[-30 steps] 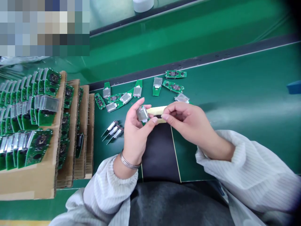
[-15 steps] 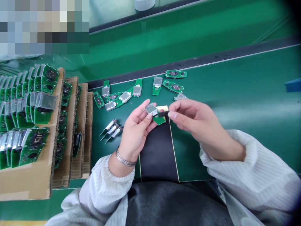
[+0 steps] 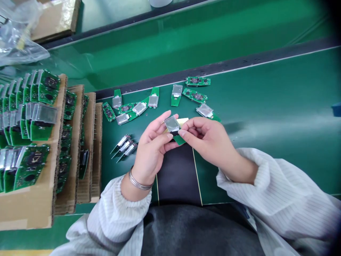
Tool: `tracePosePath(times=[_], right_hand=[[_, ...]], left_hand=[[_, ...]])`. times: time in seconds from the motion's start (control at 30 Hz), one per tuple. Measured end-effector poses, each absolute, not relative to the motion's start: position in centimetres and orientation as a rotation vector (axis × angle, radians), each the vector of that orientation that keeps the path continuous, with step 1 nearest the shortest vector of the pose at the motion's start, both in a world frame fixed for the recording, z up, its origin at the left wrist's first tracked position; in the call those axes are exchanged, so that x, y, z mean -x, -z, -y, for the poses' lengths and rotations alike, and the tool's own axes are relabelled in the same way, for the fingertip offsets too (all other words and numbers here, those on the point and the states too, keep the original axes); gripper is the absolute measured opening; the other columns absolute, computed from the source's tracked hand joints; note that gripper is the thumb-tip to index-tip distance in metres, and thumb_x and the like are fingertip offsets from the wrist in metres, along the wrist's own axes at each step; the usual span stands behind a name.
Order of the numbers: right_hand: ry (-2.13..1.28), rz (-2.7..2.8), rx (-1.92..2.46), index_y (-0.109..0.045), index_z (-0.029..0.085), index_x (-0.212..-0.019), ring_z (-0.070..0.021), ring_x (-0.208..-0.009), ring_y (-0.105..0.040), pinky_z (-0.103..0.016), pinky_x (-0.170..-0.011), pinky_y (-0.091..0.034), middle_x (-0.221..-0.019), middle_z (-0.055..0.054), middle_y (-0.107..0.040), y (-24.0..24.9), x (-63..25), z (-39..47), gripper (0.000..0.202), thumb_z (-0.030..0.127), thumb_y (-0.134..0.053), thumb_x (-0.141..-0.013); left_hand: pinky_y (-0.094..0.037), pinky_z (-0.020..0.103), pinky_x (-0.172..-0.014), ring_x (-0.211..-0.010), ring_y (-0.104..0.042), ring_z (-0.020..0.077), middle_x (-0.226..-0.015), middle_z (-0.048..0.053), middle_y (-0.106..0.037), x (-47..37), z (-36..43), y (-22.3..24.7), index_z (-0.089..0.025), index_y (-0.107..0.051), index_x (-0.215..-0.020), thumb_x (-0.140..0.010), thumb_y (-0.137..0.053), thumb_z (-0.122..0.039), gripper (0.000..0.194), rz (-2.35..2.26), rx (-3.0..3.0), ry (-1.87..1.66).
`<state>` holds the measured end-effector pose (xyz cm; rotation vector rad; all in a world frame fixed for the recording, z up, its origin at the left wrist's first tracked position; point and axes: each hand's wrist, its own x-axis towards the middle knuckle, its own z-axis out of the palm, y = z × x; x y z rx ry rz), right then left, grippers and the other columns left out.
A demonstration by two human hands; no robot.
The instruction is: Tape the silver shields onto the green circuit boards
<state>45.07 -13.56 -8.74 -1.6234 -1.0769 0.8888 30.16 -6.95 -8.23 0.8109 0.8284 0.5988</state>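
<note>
Head view — left hand point(image 3: 153, 149) grips the circuit board point(image 3: 173, 128), right hand point(image 3: 206, 137) pinches its edge — best kept steady and level.

A green work table point(image 3: 279, 106) carries everything here, with a dark strip point(image 3: 239, 65) running across it at the far side. Loose green circuit boards point(image 3: 195, 95), several with silvery metal covers, lie scattered near that strip, and a small bunch of metal clips point(image 3: 125, 145) lies nearer the front. A black mat point(image 3: 177, 174) lies at the near edge, and slotted cardboard racks point(image 3: 69, 177) full of upright boards stand at the left.
</note>
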Motion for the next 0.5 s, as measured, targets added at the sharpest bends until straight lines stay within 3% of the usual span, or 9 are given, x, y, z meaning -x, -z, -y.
tracePosePath(times=[0.33, 0.5], right_hand=[[-0.85, 1.063, 1.675, -0.065, 0.017, -0.072, -0.0094, -0.052, -0.041, -0.026, -0.048, -0.033, -0.057, 0.004, -0.049, 8.76, -44.95, 13.42, 0.013, 0.028, -0.065, -0.079], [-0.812, 1.078, 1.662, -0.064, 0.017, -0.071, -0.0089, -0.052, -0.04, -0.025, -0.048, -0.033, -0.056, 0.005, -0.047, 8.89, -44.85, 13.49, 0.012, 0.025, -0.065, -0.081]], left_hand=[[-0.063, 0.025, -0.078, -0.126, -0.066, 0.0261, -0.145, 0.006, -0.065, -30.3, 7.46, 8.2, -0.028, -0.064, -0.134, -0.084, -0.073, -0.015, 0.053, -0.821, -0.887, -0.628], [-0.064, 0.024, -0.075, -0.122, -0.068, 0.025, -0.144, 0.007, -0.066, -30.33, 7.43, 8.16, -0.026, -0.063, -0.135, -0.083, -0.074, -0.016, 0.055, -0.828, -0.892, -0.641]])
